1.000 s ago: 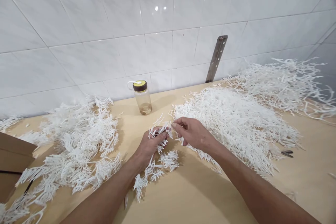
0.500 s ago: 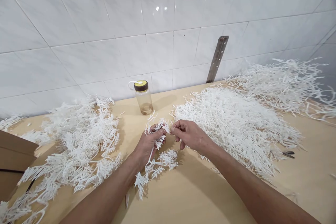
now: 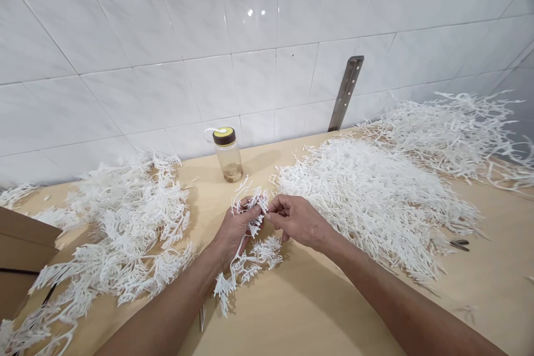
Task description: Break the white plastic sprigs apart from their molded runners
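My left hand (image 3: 240,226) is closed around a white branching sprig (image 3: 255,226) with clusters of thin tips, which looks like plastic. Part of the sprig hangs below the hand, close over the table. At its right side my right hand (image 3: 297,217) pinches thumb and forefinger together at the edge of the upper tips. Whatever lies between those fingertips is too small to make out. A large heap of fine white strands (image 3: 371,194) spreads just right of my right hand. Left of my left hand lies a pile of similar white branching sprigs (image 3: 129,233).
A clear bottle (image 3: 228,161) with a dark and yellow lid stands behind my hands. Coarser white stems (image 3: 454,133) lie at the back right. A small dark tool (image 3: 459,245) sits beside the heap. A cardboard box (image 3: 25,256) is at left; a metal strip (image 3: 346,94) leans against the tiled wall.
My right hand has shifted slightly down and left, its fingertips nearer the sprig's tips. The left hand keeps its hold almost unmoved.
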{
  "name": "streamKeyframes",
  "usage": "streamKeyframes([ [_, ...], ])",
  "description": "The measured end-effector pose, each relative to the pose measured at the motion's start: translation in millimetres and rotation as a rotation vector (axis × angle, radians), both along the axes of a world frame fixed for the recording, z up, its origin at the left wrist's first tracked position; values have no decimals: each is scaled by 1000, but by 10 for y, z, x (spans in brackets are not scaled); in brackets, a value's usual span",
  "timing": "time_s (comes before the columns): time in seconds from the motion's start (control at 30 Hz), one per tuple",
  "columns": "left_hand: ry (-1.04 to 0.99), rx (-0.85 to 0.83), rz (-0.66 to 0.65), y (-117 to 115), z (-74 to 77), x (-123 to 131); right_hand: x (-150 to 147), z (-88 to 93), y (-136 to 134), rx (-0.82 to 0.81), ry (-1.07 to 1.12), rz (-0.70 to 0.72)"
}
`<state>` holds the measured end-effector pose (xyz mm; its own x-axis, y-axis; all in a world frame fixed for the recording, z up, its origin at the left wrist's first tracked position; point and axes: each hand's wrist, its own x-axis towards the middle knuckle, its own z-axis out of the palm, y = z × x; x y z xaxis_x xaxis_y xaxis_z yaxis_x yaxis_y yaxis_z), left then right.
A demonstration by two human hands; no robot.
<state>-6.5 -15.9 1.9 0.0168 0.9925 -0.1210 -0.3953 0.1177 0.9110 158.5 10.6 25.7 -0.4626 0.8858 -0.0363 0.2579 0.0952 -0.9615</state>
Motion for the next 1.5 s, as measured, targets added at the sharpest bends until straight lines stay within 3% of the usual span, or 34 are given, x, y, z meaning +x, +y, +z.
streamKeyframes([
  [0.2,55,-13,-13,-31,54,11,121,16,111,-97,62,16],
  [0.5,36,-19,-24,-63,101,50,70,68,60,-36,-66,-70],
  [0.77,66,-17,-36,-55,57,12,45,-35,106,-192,144,-30],
  [1.07,65,-18,-39,-40,6,13,1,23,45,-27,-62,-149],
  [1.3,50,-66,35,-64,91,73,-39,-6,4,266,-242,-236],
  [1.5,149,-75,123,-103,168,107,-71,-18,-18,382,-321,-264],
])
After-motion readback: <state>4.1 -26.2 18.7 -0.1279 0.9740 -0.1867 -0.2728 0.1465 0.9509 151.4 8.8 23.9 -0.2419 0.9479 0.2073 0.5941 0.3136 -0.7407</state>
